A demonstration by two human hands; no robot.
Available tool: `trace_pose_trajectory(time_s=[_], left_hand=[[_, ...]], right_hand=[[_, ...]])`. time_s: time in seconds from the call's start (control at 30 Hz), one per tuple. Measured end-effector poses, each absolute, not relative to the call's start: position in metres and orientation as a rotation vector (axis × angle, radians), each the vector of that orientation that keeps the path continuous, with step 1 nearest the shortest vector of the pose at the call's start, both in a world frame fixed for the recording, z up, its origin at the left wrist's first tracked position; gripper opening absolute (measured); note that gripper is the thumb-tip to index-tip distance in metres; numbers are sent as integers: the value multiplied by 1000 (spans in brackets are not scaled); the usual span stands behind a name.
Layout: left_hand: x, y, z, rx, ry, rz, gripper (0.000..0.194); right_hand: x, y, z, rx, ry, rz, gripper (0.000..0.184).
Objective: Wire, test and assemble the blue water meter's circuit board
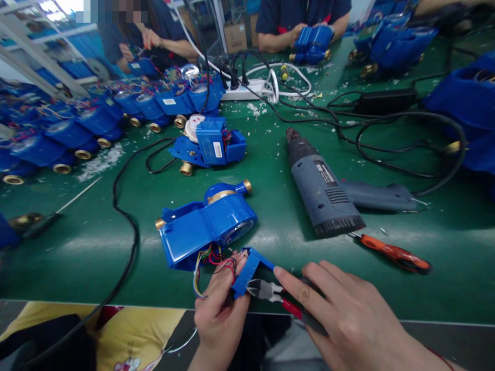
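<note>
My left hand pinches a small blue plastic cover with coloured wires that run to a blue water meter lying on the green table. My right hand grips red-handled cutting pliers, whose jaws sit right at the blue cover. Both hands are closed near the table's front edge.
A grey heat gun lies right of the meter, an orange-handled tool beside it. Another opened meter sits behind. Rows of blue meters fill the left. Black cables, a power strip and other people's hands are at the back.
</note>
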State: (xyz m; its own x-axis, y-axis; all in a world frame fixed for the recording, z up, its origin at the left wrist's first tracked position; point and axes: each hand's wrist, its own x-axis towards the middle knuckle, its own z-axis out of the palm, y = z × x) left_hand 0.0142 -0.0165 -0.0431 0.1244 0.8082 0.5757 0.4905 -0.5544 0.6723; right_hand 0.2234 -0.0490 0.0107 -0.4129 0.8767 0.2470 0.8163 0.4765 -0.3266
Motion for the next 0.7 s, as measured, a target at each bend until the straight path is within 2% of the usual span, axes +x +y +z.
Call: trace_pose_trajectory(time_s=[0.3, 0.47, 0.57, 0.7], left_hand=[[14, -18, -44, 2096, 1239, 1403, 61], [15, -17, -46, 2086, 1213, 1421, 59], [17, -17, -43, 2083, 1260, 1422, 56], [18, -17, -41, 2041, 1245, 1426, 55]], right_hand=[[226, -51, 12, -1387, -2321, 307, 52], [226, -53, 11, -1373, -2150, 538, 47], [230, -52, 9, -1370, -2037, 447, 48], [231, -49, 3, -1380, -2150, 270, 50]])
